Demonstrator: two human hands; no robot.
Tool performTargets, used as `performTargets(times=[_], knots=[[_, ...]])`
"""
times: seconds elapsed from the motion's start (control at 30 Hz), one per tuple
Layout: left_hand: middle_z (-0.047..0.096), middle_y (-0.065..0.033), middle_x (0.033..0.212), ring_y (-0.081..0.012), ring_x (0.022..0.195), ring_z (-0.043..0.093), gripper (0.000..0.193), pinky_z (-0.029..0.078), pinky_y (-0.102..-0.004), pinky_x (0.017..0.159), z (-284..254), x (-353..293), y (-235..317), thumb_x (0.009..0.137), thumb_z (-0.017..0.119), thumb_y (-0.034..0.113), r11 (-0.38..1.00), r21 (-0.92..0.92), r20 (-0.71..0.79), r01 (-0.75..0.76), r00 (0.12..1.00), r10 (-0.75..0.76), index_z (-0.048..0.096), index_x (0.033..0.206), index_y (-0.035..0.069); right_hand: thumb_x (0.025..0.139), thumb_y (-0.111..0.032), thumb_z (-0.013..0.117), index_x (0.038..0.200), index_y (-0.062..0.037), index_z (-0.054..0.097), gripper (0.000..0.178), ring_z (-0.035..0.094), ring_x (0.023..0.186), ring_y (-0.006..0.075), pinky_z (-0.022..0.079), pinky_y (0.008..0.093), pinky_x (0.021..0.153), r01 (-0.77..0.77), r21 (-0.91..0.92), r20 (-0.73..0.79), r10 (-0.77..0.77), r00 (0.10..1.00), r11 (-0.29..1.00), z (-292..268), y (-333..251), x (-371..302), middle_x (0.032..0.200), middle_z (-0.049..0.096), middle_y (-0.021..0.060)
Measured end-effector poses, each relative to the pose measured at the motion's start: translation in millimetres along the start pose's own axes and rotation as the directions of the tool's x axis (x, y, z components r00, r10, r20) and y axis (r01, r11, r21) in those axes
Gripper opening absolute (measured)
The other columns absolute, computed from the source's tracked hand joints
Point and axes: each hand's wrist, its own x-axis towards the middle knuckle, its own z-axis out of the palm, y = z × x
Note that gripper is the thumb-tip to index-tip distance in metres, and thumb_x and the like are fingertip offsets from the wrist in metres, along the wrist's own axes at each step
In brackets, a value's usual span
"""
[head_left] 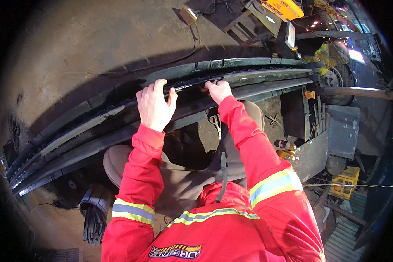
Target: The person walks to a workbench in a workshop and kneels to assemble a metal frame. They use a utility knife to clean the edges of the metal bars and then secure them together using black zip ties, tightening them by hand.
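Long dark metal channels (266, 77) run side by side across in front of me, over my knees. My left hand (153, 107) rests at the far edge of the middle channel, its fingers and thumb apart. To its right, my right hand (219, 91) is closed in a pinch at the same edge. A small dark piece shows by its fingertips, too small to name. Below the channels, pliers or a clamp with pale metal handles (215, 124) lie near my right knee.
A bucket of dark rods (94, 209) stands at lower left. A yellow machine (284, 8) sits on a metal stand (254, 24) at the back. Sparks fly at far right. On the right are a metal plate (343, 131), a yellow case (344, 182) and a cable (179, 59) beyond the channels.
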Motion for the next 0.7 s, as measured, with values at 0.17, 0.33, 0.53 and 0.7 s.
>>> performTargets(times=[0.17, 0.33, 0.53, 0.7], knots=[[0.064, -0.012, 0.079, -0.0304, 0.077, 0.061, 0.025, 0.044, -0.042, 0.076, 1, 1, 2, 0.083, 0.064, 0.028, 0.998, -0.06, -0.014, 0.003, 1.0, -0.004, 0.062, 0.095, 0.007, 0.076, -0.033, 0.06, 0.065, -0.0102, 0.073, 0.028, 0.067, 0.075, 0.0281, 0.05, 0.0322, 0.077, 0.148, -0.175, -0.04, -0.157, 0.987, 0.973, -2, 18, 8, 0.07, 0.068, 0.0142], [0.064, -0.0119, 0.079, -0.0305, 0.078, 0.061, 0.025, 0.043, -0.0424, 0.075, -1, -1, -2, 0.082, 0.065, 0.03, 0.999, -0.035, -0.007, -0.008, 1.0, 0.008, 0.063, 0.092, 0.007, 0.079, -0.036, 0.061, 0.088, -0.0077, 0.074, 0.033, 0.066, 0.085, 0.0312, 0.049, 0.0371, 0.081, -0.034, -0.408, -0.076, 0.003, 0.997, 0.912, 6, -4, -10, 0.089, 0.07, 0.0174], [0.063, -0.0122, 0.078, -0.0315, 0.076, 0.059, 0.025, 0.042, -0.0427, 0.074, 2, -1, -1, 0.083, 0.066, 0.031, 0.997, -0.002, 0.019, -0.071, 0.997, 0.072, 0.063, 0.091, 0.007, 0.081, -0.035, 0.063, 0.089, -0.0015, 0.07, 0.035, 0.066, 0.086, 0.0344, 0.05, 0.0421, 0.078, 0.083, -0.492, -0.091, -0.146, 0.985, 0.867, 6, 6, -22, 0.088, 0.068, 0.0205], [0.064, -0.0124, 0.081, -0.0302, 0.08, 0.06, 0.02, 0.043, -0.0418, 0.075, 5, -1, -3, 0.081, 0.068, 0.025, 0.975, -0.206, -0.011, -0.087, 0.996, 0.086, 0.063, 0.085, 0.006, 0.078, -0.013, 0.07, 0.089, -0.001, 0.072, 0.016, 0.066, 0.07, 0.0233, 0.052, 0.0332, 0.071, 0.274, 0.226, -0.218, -0.225, 0.95, 0.935, -10, 16, -72, 0.078, 0.07, 0.0139]])
